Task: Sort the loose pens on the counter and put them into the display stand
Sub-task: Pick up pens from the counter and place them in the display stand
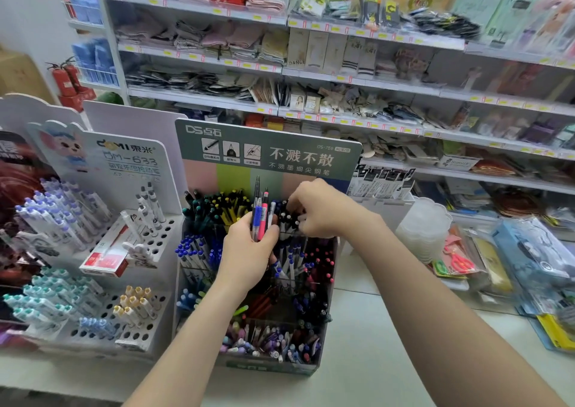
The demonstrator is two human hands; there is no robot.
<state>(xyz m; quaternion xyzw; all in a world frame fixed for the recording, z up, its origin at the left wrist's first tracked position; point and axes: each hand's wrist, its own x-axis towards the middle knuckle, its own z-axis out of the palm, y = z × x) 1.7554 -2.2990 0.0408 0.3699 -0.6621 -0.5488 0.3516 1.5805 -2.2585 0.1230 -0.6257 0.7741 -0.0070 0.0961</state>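
A tiered display stand (267,154) with a green header card stands on the counter, its compartments packed with pens. My left hand (249,251) hovers over the stand's middle and grips a bunch of pens (261,213), blue, pink, black and clear, held upright. My right hand (314,210) reaches into the top right compartment, fingers curled down among black-and-white capped pens (287,220). Whether it pinches one of them is hidden by the fingers.
A white rack (149,235) with holes, holding purple, teal and yellow pens and a red box (105,257), stands to the left. Packaged goods and scissors (460,263) lie right. Bare counter (367,360) lies in front. Shelves of goods (342,80) fill the back.
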